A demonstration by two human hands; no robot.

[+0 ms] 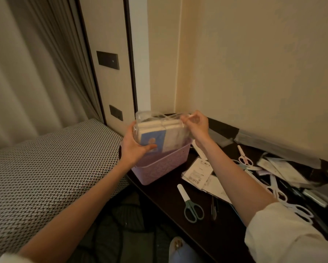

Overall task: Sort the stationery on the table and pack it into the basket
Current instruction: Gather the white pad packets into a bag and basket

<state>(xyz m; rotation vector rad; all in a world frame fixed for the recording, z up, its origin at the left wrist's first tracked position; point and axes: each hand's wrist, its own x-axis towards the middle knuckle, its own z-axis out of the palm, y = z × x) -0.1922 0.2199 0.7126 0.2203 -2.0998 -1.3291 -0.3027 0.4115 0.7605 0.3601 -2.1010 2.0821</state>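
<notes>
left hand grip: curled round the near-left end of a crinkly clear-plastic packet | right hand grip: pinches its far-right top edge | packet: upright, lower end inside the lilac perforated basket | dark glossy surface: green-handled scissors near, flat

Basket lilac w/ dotted texture; tabletop dark brown; scissors grey-green; bed blk/white woven weave.
</notes>
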